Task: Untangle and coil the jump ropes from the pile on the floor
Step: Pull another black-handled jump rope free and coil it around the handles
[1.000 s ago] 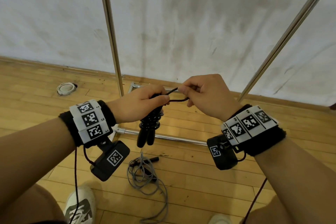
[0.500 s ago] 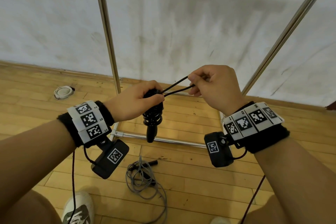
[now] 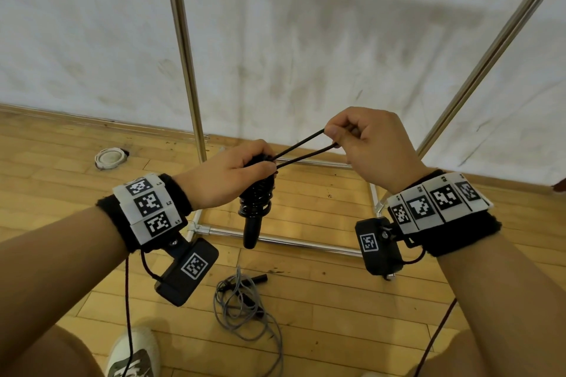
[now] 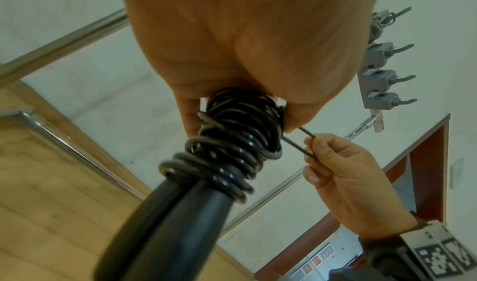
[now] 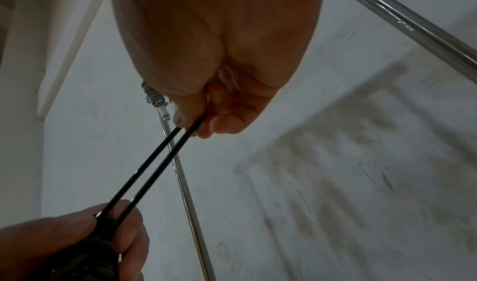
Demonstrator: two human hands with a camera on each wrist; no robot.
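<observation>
A black jump rope (image 3: pixel 256 196) hangs upright in the air, its cord wound in tight turns round the two black handles (image 4: pixel 165 220). My left hand (image 3: pixel 235 173) grips the top of that bundle. A doubled loop of the black cord (image 3: pixel 301 148) runs taut up and to the right. My right hand (image 3: pixel 364 139) pinches the loop's end between thumb and fingers (image 5: pixel 191 120). A grey jump rope (image 3: pixel 242 306) lies in a loose tangle on the wooden floor below, with a black handle (image 3: pixel 258 278) at its upper edge.
A chrome rack stands ahead: two upright poles (image 3: pixel 183 55) and a floor frame (image 3: pixel 275 240) under my hands. A white wall is behind it. A round white object (image 3: pixel 110 157) lies by the skirting at left. My shoe (image 3: pixel 134 352) is at the bottom left.
My right hand has drawn the cord loop up and to the right, so it is longer and taut. Both hands and the bundle have risen a little.
</observation>
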